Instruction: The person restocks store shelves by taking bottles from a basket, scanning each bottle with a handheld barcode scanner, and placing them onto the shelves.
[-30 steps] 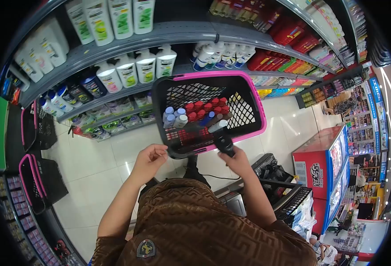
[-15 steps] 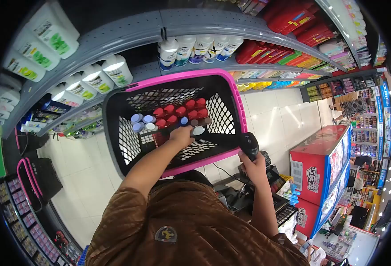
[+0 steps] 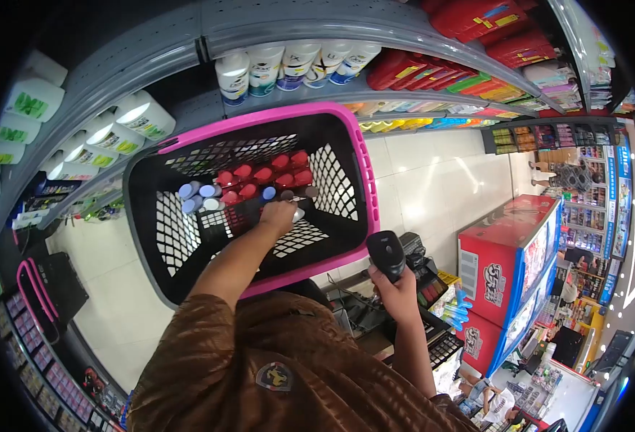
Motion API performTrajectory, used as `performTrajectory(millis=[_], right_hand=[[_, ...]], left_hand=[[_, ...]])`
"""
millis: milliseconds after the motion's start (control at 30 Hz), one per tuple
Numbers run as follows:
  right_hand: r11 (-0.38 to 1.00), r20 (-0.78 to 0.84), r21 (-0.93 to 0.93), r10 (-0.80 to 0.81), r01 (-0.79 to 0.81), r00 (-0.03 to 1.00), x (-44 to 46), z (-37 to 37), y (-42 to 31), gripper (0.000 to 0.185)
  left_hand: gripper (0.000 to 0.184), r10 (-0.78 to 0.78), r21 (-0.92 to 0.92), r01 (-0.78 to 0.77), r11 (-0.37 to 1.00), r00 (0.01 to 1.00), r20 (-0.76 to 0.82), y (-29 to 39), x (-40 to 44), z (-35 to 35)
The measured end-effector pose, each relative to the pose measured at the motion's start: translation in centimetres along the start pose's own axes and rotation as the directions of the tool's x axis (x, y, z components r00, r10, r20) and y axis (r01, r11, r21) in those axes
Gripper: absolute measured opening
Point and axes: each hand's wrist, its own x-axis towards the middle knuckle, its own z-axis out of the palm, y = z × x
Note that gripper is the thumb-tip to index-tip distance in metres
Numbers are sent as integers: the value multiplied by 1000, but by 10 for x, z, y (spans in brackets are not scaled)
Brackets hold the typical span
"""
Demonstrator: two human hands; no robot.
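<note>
Black scanner (image 3: 386, 253) fills the right hand (image 3: 398, 290); left hand (image 3: 279, 216), grip unclear, is near red bottles (image 3: 263, 175).

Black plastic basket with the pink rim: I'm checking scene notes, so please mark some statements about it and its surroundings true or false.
1. The left hand reaches into the black plastic basket with the pink rim. True.
2. The right hand is empty. False: it holds a black handheld scanner.
3. The red-topped containers stand outside the basket. False: they are inside it.
4. Light-blue-capped containers are in the basket, left of the red-topped ones. True.
5. The big red cabinet with blue edges is on the person's left. False: it is on the right.
</note>
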Motion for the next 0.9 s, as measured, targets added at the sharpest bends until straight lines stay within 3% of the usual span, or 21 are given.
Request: performTrajectory(millis=[67,133,200,267,333,400,433,467,533,567,600,667,733,900], right_hand=[[999,22,3,-49,49,999,11,8,-4,18],[997,72,70,12,-17,997,20,19,-11,21],[994,57,101,-40,34,998,25,36,-21,23],[992,152,116,-66,48,986,27,50,-33,25],[982,176,152,-139,113,975,22,72,-47,24],[967,240,236,-156,98,958,14,95,-52,24],[959,295,272,-164,82,941,7,106,-56,25],[955,298,278,-186,101,936,-4,123,-65,25],[892,370,450,-143,-43,918,-35,155,-84,28],[891,423,443,-115,-95,899,-45,169,-85,26],[884,462,457,-140,-100,876,-59,185,-93,26],[896,477,433,-139,-94,868,-82,215,-96,28],[927,472,374,-176,-15,864,-99,237,-90,30],[940,411,326,-238,102,880,-146,270,-86,30]], left_hand=[[44,-25,-125,23,992,1000,-18,6,-29,-41],[46,19,-229,-48,972,992,-127,7,-68,-93],[47,105,-444,-262,857,932,-348,1,-113,-133],[47,112,-598,-336,728,918,-380,-1,-158,-180],[45,-10,-824,-247,510,956,-293,-2,-212,-226],[44,-17,-821,-481,306,860,-510,-17,-250,-248],[40,-115,-865,-484,132,860,-498,-16,-274,-263],[43,-196,-790,-609,-66,784,-589,-16,-283,-264],[51,-295,-692,-608,-389,794,-531,-6,-297,-268],[70,-311,-740,-567,-363,822,-477,1,-299,-261],[63,-275,-721,-425,-547,905,-325,-6,-305,-248],[56,-220,-762,-147,-630,975,-6,-27,-315,-225],[57,-236,-744,-75,-664,965,114,-40,-334,-214],[65,-111,-758,-57,-649,994,21,-77,-386,-221]])
